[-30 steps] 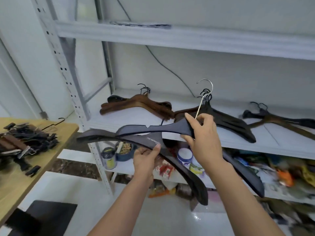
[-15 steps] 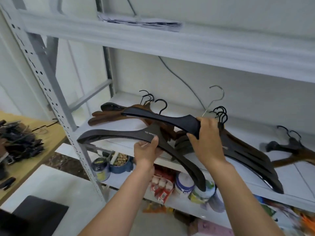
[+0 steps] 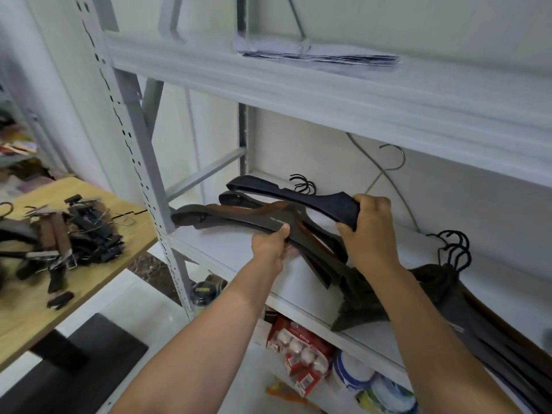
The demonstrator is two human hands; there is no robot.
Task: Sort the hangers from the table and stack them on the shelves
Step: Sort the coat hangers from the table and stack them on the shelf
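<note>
Left hand (image 3: 270, 245): arm extending toward 12 o'clock, fingers clamping on the dark brown hanger (image 3: 239, 218).
Right hand (image 3: 369, 231): at 3 o'clock of the left, fingers curling round the black hanger (image 3: 301, 196).

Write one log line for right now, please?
left hand: grips dark hanger | right hand: grips black hanger | both above shelf

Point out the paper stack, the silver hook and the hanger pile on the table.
paper stack (image 3: 316, 55): head view, middle of the top sheet.
silver hook (image 3: 402, 155): head view, right side of its curve.
hanger pile (image 3: 59, 237): head view, brown bar mid-pile.
</note>
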